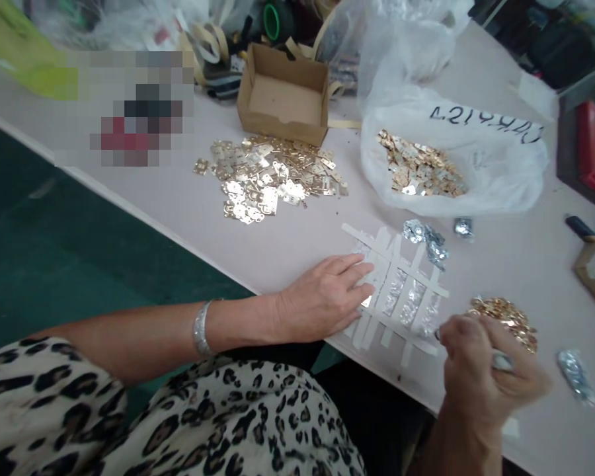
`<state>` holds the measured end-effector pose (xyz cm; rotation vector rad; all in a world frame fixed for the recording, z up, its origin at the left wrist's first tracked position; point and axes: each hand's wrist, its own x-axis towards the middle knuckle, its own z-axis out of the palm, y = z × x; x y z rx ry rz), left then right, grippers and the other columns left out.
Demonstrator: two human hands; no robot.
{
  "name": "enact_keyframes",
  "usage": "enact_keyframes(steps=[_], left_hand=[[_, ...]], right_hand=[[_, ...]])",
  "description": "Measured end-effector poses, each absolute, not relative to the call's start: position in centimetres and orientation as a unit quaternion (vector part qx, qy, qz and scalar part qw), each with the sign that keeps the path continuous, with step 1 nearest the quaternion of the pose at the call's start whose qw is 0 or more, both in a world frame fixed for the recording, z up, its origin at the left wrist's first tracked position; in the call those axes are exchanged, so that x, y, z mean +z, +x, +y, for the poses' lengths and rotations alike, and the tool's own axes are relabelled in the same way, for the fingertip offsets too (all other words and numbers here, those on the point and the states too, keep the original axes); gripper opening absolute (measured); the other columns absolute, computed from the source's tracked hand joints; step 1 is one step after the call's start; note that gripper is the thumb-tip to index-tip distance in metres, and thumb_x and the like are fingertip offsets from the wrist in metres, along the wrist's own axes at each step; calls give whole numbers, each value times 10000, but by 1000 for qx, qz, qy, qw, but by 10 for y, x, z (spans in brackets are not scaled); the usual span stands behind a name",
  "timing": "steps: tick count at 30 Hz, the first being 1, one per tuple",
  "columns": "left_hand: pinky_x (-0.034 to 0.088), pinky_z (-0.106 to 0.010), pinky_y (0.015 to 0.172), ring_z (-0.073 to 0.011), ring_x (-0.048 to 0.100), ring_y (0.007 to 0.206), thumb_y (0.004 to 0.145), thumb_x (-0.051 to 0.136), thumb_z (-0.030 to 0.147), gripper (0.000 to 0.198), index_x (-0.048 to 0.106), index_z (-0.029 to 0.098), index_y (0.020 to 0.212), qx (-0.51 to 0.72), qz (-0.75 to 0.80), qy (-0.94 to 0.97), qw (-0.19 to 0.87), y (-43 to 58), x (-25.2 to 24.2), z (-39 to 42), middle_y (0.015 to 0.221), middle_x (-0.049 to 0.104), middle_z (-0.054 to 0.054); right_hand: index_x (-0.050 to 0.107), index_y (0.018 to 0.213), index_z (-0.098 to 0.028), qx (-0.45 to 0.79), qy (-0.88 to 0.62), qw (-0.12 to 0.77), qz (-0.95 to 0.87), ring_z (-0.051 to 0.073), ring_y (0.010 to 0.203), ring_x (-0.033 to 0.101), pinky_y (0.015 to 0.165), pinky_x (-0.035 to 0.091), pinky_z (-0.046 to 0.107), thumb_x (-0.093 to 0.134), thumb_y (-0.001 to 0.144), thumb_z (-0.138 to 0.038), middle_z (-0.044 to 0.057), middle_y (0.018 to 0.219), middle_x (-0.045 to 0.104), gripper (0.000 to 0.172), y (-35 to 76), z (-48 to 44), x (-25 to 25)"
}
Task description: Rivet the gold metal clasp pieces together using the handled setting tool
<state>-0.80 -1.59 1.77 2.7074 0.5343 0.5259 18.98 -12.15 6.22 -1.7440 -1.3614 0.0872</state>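
Well, left hand (320,299) flat on taped silver strips (399,297), fingers (352,281) spread wide, right hand (486,377) curled narrow beside small gold hinges (506,324), cannot tell if holding anything

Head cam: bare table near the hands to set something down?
The pale tabletop between the brass hinge pile and the left hand, and right of the silver packets below the plastic bag. Crowded around the right hand, by the gold pile and taped strips.
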Motion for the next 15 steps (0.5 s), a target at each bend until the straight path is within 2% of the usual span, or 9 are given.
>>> enact_keyframes(steps=[3, 6, 9, 11, 13, 15], left_hand=[[393, -469, 1147, -349, 374, 1417, 943, 586, 302, 301, 618, 106, 1170, 155, 199, 957, 146, 5, 20, -14, 1446, 493, -172], [418, -475, 1125, -355, 395, 1407, 952, 572, 255, 209, 655, 108, 1076, 142, 180, 966, 118, 15, 17, -11, 1393, 545, -166], [437, -467, 1112, -335, 443, 1377, 969, 534, 205, 186, 659, 107, 1065, 151, 147, 973, 96, 18, 10, -7, 1340, 592, -147], [444, -463, 1112, -315, 473, 1355, 964, 542, 196, 172, 656, 104, 1054, 158, 138, 972, 106, 19, 7, -5, 1327, 603, -146], [441, -468, 1119, -300, 497, 1332, 946, 572, 202, 142, 656, 109, 1013, 168, 143, 965, 142, 19, 6, -3, 1314, 610, -149], [429, -482, 1127, -292, 503, 1322, 928, 589, 191, 96, 657, 127, 952, 183, 150, 951, 199, 19, 8, -3, 1304, 619, -139]], right_hand=[[547, 634, -196, -64, -742, 223, -629, 101, 516, 420, 539, 288, 279, 660, 864, -425, -40, 537, 457, 344, 218, -145, 45], [612, 773, -203, -92, -750, 113, -645, 158, 666, 524, 642, 360, 296, 630, 873, -524, 2, 666, 565, 336, 232, -157, 24], [628, 886, -196, -64, -755, 116, -642, 202, 782, 542, 763, 403, 337, 587, 894, -544, 34, 763, 603, 351, 235, -161, 12], [634, 982, -190, -30, -758, 165, -630, 212, 880, 562, 837, 424, 356, 536, 937, -494, 60, 881, 642, 323, 238, -162, 11], [636, 1050, -191, -13, -763, 225, -606, 208, 978, 579, 892, 438, 355, 492, 969, -422, 75, 997, 662, 285, 243, -165, 12], [647, 1067, -189, -48, -785, 262, -560, 204, 988, 597, 890, 455, 348, 511, 960, -398, 76, 1026, 674, 271, 254, -169, 13]])
